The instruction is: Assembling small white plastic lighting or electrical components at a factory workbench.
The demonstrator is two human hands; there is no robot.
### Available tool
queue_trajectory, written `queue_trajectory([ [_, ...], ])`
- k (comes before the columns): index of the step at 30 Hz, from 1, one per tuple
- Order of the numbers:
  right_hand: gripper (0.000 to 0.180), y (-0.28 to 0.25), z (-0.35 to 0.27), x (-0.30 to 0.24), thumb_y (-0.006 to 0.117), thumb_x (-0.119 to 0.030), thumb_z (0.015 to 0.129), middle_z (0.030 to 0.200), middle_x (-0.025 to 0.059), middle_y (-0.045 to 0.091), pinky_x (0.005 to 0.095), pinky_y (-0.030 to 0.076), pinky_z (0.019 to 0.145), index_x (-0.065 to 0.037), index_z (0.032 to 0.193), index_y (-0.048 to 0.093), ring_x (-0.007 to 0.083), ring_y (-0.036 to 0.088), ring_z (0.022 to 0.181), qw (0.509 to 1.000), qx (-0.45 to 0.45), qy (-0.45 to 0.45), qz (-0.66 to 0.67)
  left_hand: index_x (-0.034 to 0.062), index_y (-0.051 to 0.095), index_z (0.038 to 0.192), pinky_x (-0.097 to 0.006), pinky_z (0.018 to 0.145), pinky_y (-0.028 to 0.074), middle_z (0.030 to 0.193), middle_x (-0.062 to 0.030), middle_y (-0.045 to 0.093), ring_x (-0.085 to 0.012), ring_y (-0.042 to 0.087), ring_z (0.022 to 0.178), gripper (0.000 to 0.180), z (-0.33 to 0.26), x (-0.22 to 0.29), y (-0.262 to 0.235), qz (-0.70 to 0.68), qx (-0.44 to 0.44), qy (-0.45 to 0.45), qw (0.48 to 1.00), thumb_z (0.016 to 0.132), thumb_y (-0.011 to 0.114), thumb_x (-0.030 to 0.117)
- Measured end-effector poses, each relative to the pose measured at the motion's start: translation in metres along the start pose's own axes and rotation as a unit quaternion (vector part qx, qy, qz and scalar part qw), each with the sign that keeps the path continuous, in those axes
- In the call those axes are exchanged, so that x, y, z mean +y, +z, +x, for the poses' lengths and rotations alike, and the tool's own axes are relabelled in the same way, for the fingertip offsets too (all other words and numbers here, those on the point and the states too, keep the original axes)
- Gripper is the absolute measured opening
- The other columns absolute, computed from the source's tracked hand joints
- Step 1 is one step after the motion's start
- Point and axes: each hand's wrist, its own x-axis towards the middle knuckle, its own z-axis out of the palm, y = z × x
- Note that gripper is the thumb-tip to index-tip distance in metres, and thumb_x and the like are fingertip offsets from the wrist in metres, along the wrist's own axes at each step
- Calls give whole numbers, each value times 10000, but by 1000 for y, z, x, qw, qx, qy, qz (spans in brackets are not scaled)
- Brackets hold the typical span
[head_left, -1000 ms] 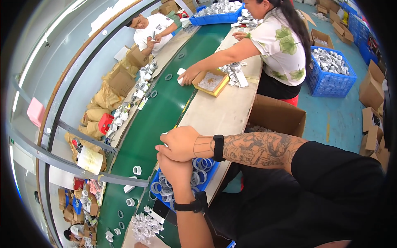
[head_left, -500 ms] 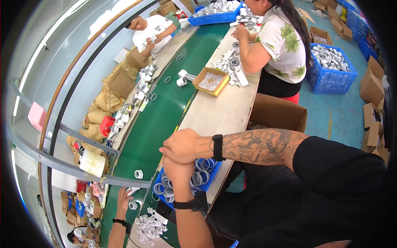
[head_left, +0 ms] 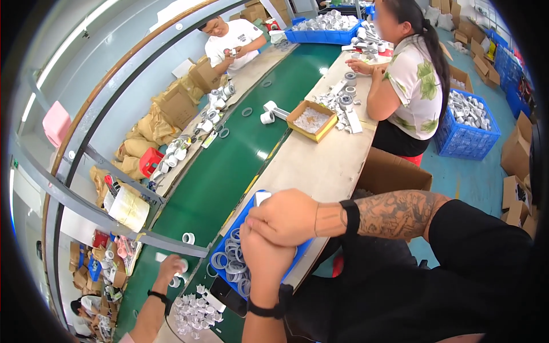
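Over the blue tray (head_left: 213,247) of grey rings (head_left: 233,251), my two hands are pressed together. My right hand (head_left: 290,216) comes in from the right and lies closed across the top of my left hand (head_left: 264,256). The left fingers are curled in and mostly covered by the right. Whatever they hold between them is hidden. A white piece (head_left: 262,198) shows just beyond my right knuckles; I cannot tell whether it is in my grip. White plastic clips (head_left: 197,311) lie heaped left of my left forearm.
A co-worker's hand (head_left: 168,270) reaches in at lower left beside white ring-shaped parts (head_left: 189,238). The green belt (head_left: 214,177) runs up the middle. A metal bar (head_left: 177,243) ends near the tray. A yellow-edged box (head_left: 311,123) stands farther along the bench, near a seated person (head_left: 409,86).
My joined hands have moved right in the view, and a white piece now shows beyond them. The view has shifted. The co-worker's hand at lower left now covers a white part.
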Motion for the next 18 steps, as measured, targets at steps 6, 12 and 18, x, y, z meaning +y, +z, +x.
queue_trajectory([
  [6,294,3,18,-9,549,-326,1059,838,177,756,534,583,697,-128,988,754,422,718,773,968,-163,-133,139,11,728,1124,-491,901,558,1104,-207,747,-405,715,1009,479,-42,-23,-45,-9,-61,-10,998,757,915,255],
  [12,363,58,91,8,523,-324,1062,840,217,693,504,563,677,-20,934,675,418,698,734,941,-216,-222,140,-4,677,1155,-456,970,508,1141,-159,658,-293,628,1067,481,-106,-44,-131,-239,-89,-248,935,853,943,259],
  [18,348,166,227,110,662,-260,875,743,218,726,445,586,538,82,894,724,313,725,601,952,-167,215,142,0,673,1218,-437,1026,475,1205,-161,672,-278,639,1135,716,-212,-90,-139,-571,0,-349,743,718,1004,390],
])
